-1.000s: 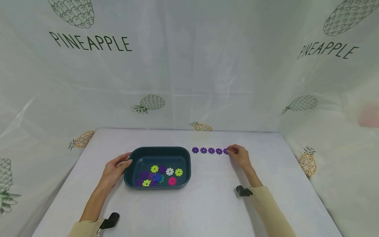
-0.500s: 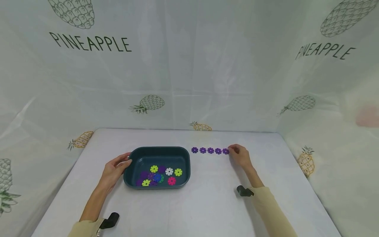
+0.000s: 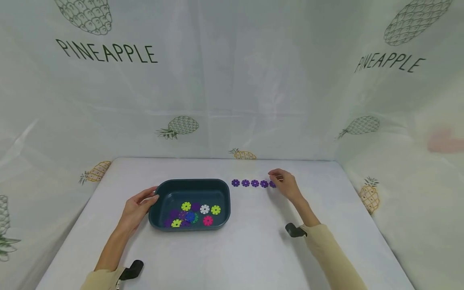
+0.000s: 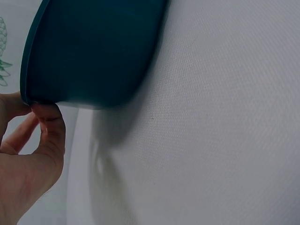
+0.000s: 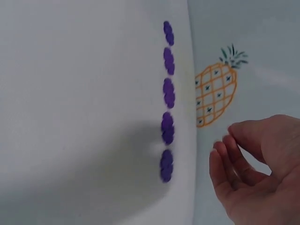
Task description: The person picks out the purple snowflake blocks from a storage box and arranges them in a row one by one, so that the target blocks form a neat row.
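My left hand (image 3: 134,209) pinches the left rim of a dark teal tray (image 3: 192,192), thumb and fingers meeting at its edge in the left wrist view. Inside the tray lie several flower-shaped plastic discs: purple, yellow, a white one (image 3: 204,209), a pink one (image 3: 208,220), blue and green. To the right of the tray, several purple discs (image 3: 255,183) form a straight row on the table. Over the right end of this row hovers my right hand (image 3: 286,186), fingers loosely curled and nothing held. It partly covers the last disc in the head view.
A white cloth covers the table (image 3: 239,249). Behind it and at both sides hangs a pale curtain (image 3: 232,92) printed with pineapples. Black wrist mounts sit at both sleeves.
My right hand has let go of the rightmost purple disc, lifted and shifted left above the row. My left hand still holds the tray. The head view has turned slightly.
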Tool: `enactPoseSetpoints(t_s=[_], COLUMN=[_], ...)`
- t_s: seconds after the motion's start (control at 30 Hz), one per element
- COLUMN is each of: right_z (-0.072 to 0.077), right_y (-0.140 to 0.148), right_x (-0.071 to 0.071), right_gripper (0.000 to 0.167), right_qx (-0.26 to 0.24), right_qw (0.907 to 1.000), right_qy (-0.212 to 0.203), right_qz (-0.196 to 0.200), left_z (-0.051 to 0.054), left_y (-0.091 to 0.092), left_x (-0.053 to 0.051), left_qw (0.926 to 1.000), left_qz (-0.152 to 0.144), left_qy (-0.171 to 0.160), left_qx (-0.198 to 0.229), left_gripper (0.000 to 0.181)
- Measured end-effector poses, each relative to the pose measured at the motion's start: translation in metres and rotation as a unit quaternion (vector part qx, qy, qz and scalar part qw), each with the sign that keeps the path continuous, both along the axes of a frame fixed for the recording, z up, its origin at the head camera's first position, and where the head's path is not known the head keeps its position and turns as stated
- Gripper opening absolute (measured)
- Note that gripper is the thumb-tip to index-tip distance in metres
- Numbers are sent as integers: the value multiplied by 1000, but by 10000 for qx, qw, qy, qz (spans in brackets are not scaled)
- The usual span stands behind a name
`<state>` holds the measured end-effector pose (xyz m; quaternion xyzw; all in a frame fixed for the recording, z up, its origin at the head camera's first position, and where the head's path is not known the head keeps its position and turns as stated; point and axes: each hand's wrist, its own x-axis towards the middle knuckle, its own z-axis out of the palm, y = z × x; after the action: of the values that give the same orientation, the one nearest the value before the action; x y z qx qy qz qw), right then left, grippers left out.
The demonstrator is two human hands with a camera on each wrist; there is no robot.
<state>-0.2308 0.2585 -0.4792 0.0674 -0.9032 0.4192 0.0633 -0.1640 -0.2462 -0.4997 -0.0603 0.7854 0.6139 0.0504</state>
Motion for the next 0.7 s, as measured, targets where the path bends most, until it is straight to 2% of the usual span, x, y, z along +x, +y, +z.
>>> enactPoseSetpoints(t_s=[0.3, 0.53, 0.7], right_z=[21, 33, 39], right_y=[-40, -74, -95], right_x=[0, 1, -1], right_gripper=[21, 20, 18], right_qx=[52, 72, 20], right_qw=[9956, 9855, 9795], right_qy=[53, 74, 138], right_qz=[937, 1694, 2010], left_z=[2, 2, 3], left_y=[-1, -1, 1], left_x=[2, 2, 1], left_qw=[9999, 9998, 9998], left_qz=[14, 32, 15], left_qy=[75, 112, 81], left_qx=[-118, -166, -162], left_gripper=[62, 62, 64])
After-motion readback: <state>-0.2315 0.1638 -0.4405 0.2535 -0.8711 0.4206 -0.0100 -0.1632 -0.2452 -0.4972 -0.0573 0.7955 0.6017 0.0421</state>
